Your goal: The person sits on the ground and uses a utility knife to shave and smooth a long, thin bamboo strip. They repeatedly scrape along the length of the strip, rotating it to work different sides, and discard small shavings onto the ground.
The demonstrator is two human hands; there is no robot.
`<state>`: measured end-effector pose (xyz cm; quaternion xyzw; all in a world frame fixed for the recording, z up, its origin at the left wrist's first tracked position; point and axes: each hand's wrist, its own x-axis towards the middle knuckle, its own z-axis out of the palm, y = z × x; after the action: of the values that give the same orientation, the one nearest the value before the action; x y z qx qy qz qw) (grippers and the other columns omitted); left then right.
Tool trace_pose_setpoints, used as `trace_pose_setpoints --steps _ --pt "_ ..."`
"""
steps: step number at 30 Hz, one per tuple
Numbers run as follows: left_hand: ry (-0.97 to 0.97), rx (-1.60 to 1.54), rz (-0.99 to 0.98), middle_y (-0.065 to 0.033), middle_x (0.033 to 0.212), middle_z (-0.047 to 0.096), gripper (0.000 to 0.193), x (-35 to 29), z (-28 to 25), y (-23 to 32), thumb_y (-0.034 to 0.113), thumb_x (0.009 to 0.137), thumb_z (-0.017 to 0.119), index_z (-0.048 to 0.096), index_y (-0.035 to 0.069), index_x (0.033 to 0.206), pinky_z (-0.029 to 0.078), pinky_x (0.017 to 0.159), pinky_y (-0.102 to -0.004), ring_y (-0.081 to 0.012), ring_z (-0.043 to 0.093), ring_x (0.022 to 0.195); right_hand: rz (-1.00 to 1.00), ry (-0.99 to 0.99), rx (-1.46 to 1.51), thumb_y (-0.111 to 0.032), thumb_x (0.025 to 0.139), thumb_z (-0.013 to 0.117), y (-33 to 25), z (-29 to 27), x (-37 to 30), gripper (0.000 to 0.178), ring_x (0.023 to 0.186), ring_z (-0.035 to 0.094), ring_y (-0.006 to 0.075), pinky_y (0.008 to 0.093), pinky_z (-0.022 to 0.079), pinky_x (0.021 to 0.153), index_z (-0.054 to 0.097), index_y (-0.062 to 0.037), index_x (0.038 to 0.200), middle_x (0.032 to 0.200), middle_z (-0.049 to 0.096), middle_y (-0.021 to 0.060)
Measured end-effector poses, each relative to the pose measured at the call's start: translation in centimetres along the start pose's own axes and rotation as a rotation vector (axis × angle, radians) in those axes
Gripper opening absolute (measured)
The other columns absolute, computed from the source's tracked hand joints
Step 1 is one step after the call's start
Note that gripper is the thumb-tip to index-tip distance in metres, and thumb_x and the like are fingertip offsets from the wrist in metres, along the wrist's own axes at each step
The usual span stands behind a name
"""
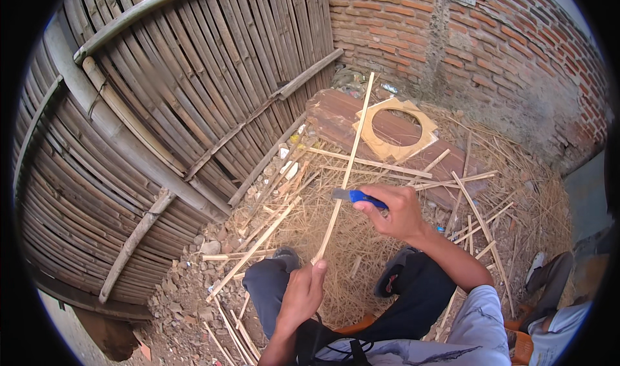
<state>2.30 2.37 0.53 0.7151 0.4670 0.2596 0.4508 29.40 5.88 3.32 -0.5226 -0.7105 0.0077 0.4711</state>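
Observation:
My left hand point(302, 295) is closed around the near end of a long, thin bamboo strip point(352, 153), which slants away from me toward the far wall. My right hand point(395, 212) grips a knife with a blue handle point(368, 199). Its short, wide grey blade point(340, 194) lies across the strip around the middle, seemingly touching it. Shavings point(349, 275) cover the ground between my feet, below both hands.
A board with a round hole point(395, 131) rests on a brown wooden panel point(332, 111). Bamboo strips point(478, 217) lie scattered on both sides. A bamboo fence point(161, 82) stands left, a brick wall point(387, 27) behind. Another person's leg point(550, 282) shows at right.

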Motion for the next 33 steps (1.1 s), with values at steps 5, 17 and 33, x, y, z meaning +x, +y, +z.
trace_pose_setpoints --steps 5,17,33 --pt "-0.09 0.052 -0.038 -0.0185 0.064 0.051 0.057 -2.1 -0.3 -1.4 0.039 0.118 0.039 0.054 -0.004 0.083 0.043 0.062 -0.0485 -0.0365 0.05 0.06 0.128 0.188 -0.169 -0.036 0.102 0.073 5.1 -2.6 2.2 0.035 0.068 0.076 0.0277 0.038 0.057 0.063 0.08 -0.0015 0.108 0.083 0.078 0.0161" --pt "-0.053 0.026 -0.039 -0.0256 0.066 0.057 0.046 -1.5 -1.7 -1.1 0.034 0.115 0.048 0.063 -0.005 0.096 0.046 0.064 -0.0527 -0.0497 0.059 0.065 -0.091 -0.005 -0.058 -0.039 0.101 0.074 0.9 0.4 -0.5 0.034 0.066 0.075 0.026 0.037 0.057 0.057 0.076 -0.0067 0.112 0.089 0.078 0.0113" --pt "0.192 0.198 0.121 -0.0284 0.066 0.063 0.032 0.3 0.4 1.8 0.023 0.111 0.057 0.062 -0.009 0.11 0.049 0.057 -0.0558 -0.0498 0.066 0.063 -0.181 -0.085 -0.092 -0.039 0.095 0.079 -2.6 0.7 -1.0 0.03 0.058 0.071 0.0251 0.037 0.053 0.049 0.079 -0.012 0.107 0.079 0.074 0.0055"
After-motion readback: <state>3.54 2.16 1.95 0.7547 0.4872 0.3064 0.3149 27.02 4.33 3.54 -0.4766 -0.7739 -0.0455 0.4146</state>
